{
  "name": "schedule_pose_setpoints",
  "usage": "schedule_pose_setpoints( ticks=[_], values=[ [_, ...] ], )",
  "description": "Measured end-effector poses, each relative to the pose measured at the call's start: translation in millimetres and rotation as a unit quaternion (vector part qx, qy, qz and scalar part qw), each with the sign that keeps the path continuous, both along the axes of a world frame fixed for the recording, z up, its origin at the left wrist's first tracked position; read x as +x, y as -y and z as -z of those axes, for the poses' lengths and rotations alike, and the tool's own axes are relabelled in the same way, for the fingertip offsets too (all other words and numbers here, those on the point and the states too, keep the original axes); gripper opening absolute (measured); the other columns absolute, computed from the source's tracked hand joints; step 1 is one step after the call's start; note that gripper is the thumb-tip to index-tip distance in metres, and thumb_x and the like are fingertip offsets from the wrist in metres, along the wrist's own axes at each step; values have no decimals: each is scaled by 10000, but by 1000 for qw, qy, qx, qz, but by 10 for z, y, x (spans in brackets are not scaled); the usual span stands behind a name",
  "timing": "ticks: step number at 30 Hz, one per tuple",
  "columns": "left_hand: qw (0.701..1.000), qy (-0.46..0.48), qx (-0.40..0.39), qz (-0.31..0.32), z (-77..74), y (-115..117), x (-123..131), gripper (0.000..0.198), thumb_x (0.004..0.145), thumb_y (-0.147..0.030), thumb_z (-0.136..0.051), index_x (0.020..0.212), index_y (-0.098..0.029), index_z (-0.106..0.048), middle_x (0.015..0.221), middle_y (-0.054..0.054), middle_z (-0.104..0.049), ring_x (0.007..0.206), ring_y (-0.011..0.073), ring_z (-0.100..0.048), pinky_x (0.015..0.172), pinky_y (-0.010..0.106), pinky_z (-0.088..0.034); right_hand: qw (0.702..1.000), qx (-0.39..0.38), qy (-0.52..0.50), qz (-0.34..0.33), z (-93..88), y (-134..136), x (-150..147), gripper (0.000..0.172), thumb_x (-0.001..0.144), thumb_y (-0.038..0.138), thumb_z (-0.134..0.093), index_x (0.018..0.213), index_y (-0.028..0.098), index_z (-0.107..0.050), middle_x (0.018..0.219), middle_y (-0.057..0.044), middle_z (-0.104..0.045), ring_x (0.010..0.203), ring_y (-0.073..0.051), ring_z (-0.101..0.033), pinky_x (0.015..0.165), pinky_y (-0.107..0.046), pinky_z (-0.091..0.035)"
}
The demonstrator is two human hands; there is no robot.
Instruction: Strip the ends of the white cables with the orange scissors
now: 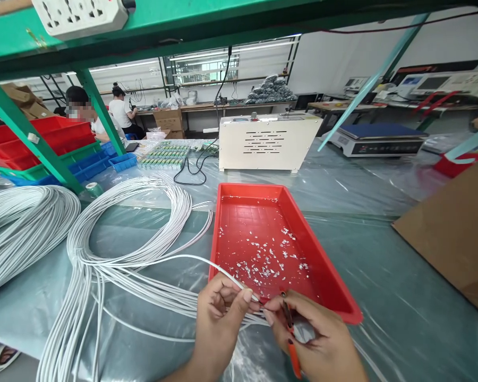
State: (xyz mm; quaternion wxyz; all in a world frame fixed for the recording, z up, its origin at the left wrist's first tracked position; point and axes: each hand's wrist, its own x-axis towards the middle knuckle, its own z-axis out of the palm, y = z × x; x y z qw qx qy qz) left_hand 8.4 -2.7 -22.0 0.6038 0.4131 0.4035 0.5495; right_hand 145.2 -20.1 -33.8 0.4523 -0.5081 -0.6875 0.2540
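My left hand (223, 313) pinches a white cable (207, 260) near its end, above the near edge of the red tray (326, 260). Close beside it, my right hand (310, 329) has thumb and index finger together at the cable's tip, and holds an orange-handled tool (293, 358) in the palm. The tool's small jaws point up past the fingers. White scraps (263, 260) lie scattered in the tray. The cable runs left to a large coil of white cables (131, 254), whose loose ends spread under and beside my left hand.
Another cable coil (24, 228) lies at the far left. Behind the tray stands a cream machine (266, 143); a scale (378, 140) and a cardboard box (450, 239) are at the right. A green shelf beam (175, 32) crosses overhead. Two people sit in the left background.
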Motion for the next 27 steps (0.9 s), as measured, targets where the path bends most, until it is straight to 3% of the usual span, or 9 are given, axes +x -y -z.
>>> schedule_pose_setpoints(
  ticks=[9, 22, 25, 27],
  values=[
    [998, -42, 35, -4, 62, 61, 19, 68, 754, -184, -600, 698, -147, -584, 664, 26, -666, 640, 138, -599, 629, 226, -463, 998, 28, 45, 29, -21, -18, -39, 39, 737, 160, -527, 715, 179, -554, 601, -1, -571, 521, -119, -533, 498, -205, -436],
    [995, -84, 50, 2, 56, 81, 11, 111, 783, -205, -565, 690, -144, -569, 641, 26, -634, 630, 145, -586, 627, 238, -455, 988, 97, 115, 31, 59, -11, -103, 107, 650, 76, -489, 664, 179, -515, 536, 29, -471, 466, -107, -457, 455, -207, -368],
    [998, -43, 34, 16, 22, 59, 4, 114, 789, -220, -560, 702, -146, -556, 650, 25, -640, 620, 140, -592, 614, 230, -451, 995, 63, 78, -7, 18, 23, -109, 132, 627, 59, -471, 634, 188, -496, 544, 28, -479, 478, -106, -448, 469, -207, -360],
    [999, -23, 22, 23, -3, 34, -12, 110, 789, -228, -560, 717, -146, -553, 641, 18, -638, 587, 131, -594, 599, 223, -447, 1000, -16, 10, -25, -17, 36, -92, 90, 673, 120, -496, 619, 190, -482, 541, 27, -480, 480, -102, -439, 475, -204, -362]
  ],
)
